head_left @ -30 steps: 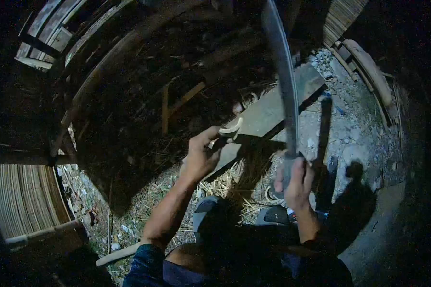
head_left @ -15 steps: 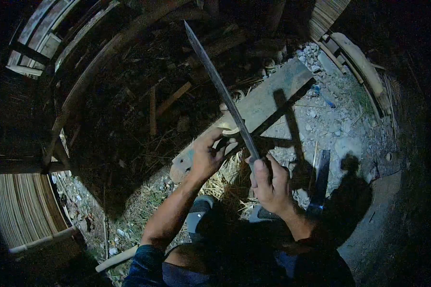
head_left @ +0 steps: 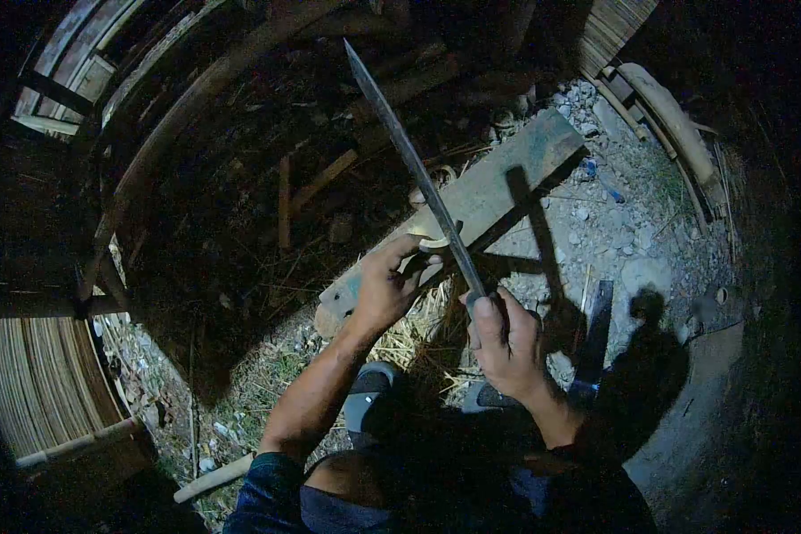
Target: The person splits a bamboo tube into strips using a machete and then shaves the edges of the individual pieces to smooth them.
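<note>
My right hand [head_left: 510, 345] is closed round the handle end of a long machete [head_left: 411, 158], thumb along it. The blade slants up and to the left, with its tip toward the top of the view. My left hand [head_left: 384, 289] pinches a short, pale, curved strip [head_left: 432, 243] between thumb and fingers. That strip meets the blade's lower part in this view. Behind both hands lies a long wooden plank [head_left: 507, 173], running from lower left to upper right. Straw-like shavings [head_left: 418, 325] lie just below the plank, between my hands.
My feet, in grey footwear [head_left: 365, 400], are below the shavings. A dark flat piece [head_left: 601, 320] lies on the stony ground at right. A pale pole [head_left: 214, 478] is at lower left, near a slatted panel [head_left: 49, 387]. Dark timber pieces [head_left: 325, 178] lie beyond the plank.
Hardly anything differs: my right hand and the machete's lower end have shifted very slightly to the right. The left hand still pinches the pale strip.
</note>
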A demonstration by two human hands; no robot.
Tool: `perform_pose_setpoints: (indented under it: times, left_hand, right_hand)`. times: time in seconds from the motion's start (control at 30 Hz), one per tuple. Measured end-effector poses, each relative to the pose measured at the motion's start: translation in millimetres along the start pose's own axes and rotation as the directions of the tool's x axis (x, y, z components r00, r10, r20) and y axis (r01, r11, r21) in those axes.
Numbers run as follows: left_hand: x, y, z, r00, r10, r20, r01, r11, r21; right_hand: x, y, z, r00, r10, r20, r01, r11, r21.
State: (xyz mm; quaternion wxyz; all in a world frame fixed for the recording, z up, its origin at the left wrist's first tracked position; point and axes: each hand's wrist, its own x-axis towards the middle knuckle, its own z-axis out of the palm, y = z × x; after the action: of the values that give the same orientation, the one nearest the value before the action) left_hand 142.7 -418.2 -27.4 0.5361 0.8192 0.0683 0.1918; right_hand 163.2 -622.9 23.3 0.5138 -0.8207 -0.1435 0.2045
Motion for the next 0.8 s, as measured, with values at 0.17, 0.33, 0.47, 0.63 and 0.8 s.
perform_pose_setpoints:
  times: [0.17, 0.33, 0.47, 0.63, 0.8]
  left_hand:
    - [0, 0, -1, 1.0, 0.012, 0.002, -0.012, 1.0, -0.002]
    - [-5, -5, 2, 0.999, -0.02, -0.042, 0.019, 0.999, -0.032]
    - [1, 4, -1, 0.998, -0.033, -0.051, 0.03, 0.998, -0.06]
    - [-9, 8, -20, 0.996, -0.083, 0.035, 0.083, 0.996, -0.013]
    - [-23, -20, -57, 0.926, 0.196, -0.322, 0.003, 0.85, 0.526]
  right_hand:
    - [2, -14, -8, 0.992, 0.089, 0.091, -0.088, 0.996, -0.019]
    - [0, -28, -11, 0.998, -0.001, 0.068, 0.002, 1.0, -0.02]
    - [11, -42, -10, 0.994, -0.079, 0.074, 0.087, 0.99, -0.113]
    - [2, -51, -8, 0.973, -0.233, 0.0, 0.231, 0.967, -0.109]
    - [30, -45, -5, 0.987, -0.156, 0.048, 0.162, 0.97, -0.179]
